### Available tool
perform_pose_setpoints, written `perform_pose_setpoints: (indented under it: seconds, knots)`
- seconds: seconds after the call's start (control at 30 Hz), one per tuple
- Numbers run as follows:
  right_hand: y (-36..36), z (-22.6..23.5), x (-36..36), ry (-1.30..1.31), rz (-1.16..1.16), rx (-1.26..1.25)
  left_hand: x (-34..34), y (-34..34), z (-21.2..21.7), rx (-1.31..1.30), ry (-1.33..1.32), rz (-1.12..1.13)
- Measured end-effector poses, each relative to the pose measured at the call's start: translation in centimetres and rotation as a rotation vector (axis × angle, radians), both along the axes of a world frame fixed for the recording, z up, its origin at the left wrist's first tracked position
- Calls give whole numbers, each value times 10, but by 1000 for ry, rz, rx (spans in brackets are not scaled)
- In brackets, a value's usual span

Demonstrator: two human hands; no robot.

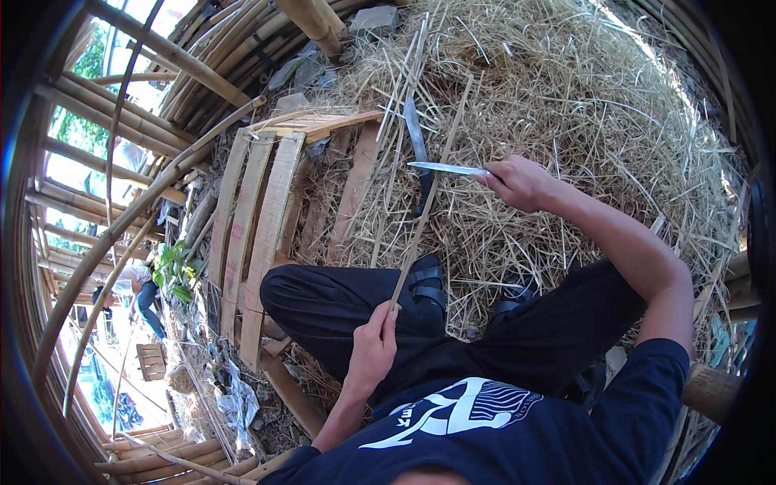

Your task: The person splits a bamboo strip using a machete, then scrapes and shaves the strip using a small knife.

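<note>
My left hand [374, 346] is closed around the near end of a long, thin bamboo strip [413, 246]. The strip slants up and away over the straw. In my right hand [517, 183] is a knife [449, 168], its pale blade pointing left and crossing the strip; whether the edge touches it I cannot tell. Just beyond, a larger knife [415, 133] with a dark handle lies on the straw, partly behind the strip and the blade. Several loose bamboo strips [394, 137] lie beside it.
Shavings and straw [550, 89] cover the ground. A slatted wooden crate [252, 234] stands by my left knee. Bamboo poles [129, 113] form a frame along the left. A person [142, 291] bends over outside, past a leafy plant [173, 271]. My sandalled feet [427, 287] rest in front.
</note>
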State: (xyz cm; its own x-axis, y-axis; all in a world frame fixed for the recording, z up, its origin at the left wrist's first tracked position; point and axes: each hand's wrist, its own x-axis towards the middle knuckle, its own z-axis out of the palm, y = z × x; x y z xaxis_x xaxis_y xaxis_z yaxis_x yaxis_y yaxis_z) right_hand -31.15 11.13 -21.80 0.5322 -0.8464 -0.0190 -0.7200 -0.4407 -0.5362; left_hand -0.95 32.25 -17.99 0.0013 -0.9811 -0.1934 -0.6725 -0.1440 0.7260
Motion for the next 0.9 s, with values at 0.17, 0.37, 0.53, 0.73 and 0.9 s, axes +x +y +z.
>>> perform_pose_setpoints:
  seconds: [0.17, 0.37, 0.53, 0.73, 0.9]
  knots:
    - [0, -6, -5, -10, 21, 5, -9, 4, -2, 0, -12, -22]
    - [-7, -15, -6, -27, 69, -4, -21, 6, -1, 25, -25, -20]
    - [-14, -37, -8, 96, -9, 112, -21, 19, -10, -57, 19, -4]
    - [-78, -68, -125, 141, -839, 218, -5, 50, -3, 82, -1, -27]
    - [-70, -42, -131, 163, -742, 110, 10, 39, -22, 174, 73, 75]
